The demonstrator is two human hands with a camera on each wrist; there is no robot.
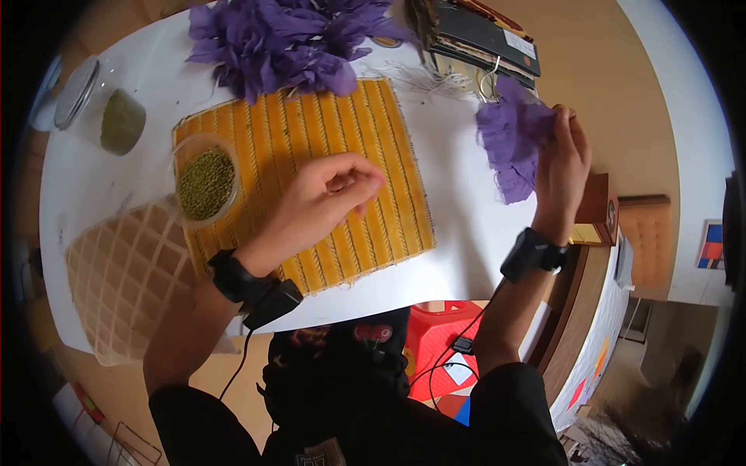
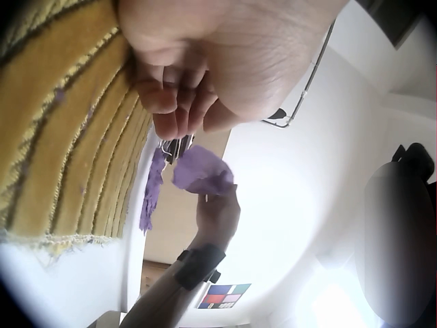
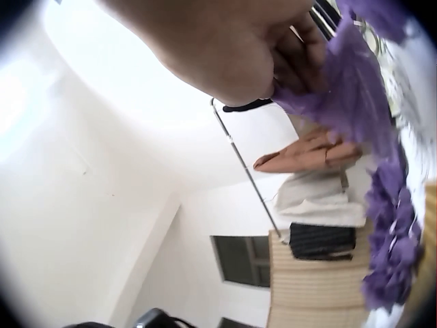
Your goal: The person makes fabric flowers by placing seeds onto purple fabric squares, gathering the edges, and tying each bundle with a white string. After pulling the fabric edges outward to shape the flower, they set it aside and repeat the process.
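Observation:
My right hand [image 1: 566,159] pinches a thin purple cloth piece [image 1: 513,128] by its edge, raised beside the table's right side. The cloth hangs down with frayed edges, and in the right wrist view the purple cloth [image 3: 355,89] spreads out from the fingertips. Over a yellow striped cloth mat [image 1: 264,132] hovers my left hand [image 1: 326,190], its fingers loosely curled and the thumb close to the index finger. Nothing shows between those fingers in the left wrist view. A clear tub of green beans [image 1: 205,183] stands on the mat's left edge, left of the left hand.
A heap of purple cloth [image 1: 272,46] lies at the back of the white table [image 1: 458,256]. Dark folders [image 1: 486,46] stand back right, near white threads [image 1: 435,81]. At left are a clear jar [image 1: 122,122] with green contents and a beige lattice-patterned sheet [image 1: 132,272]. A red stool [image 1: 435,334] stands below.

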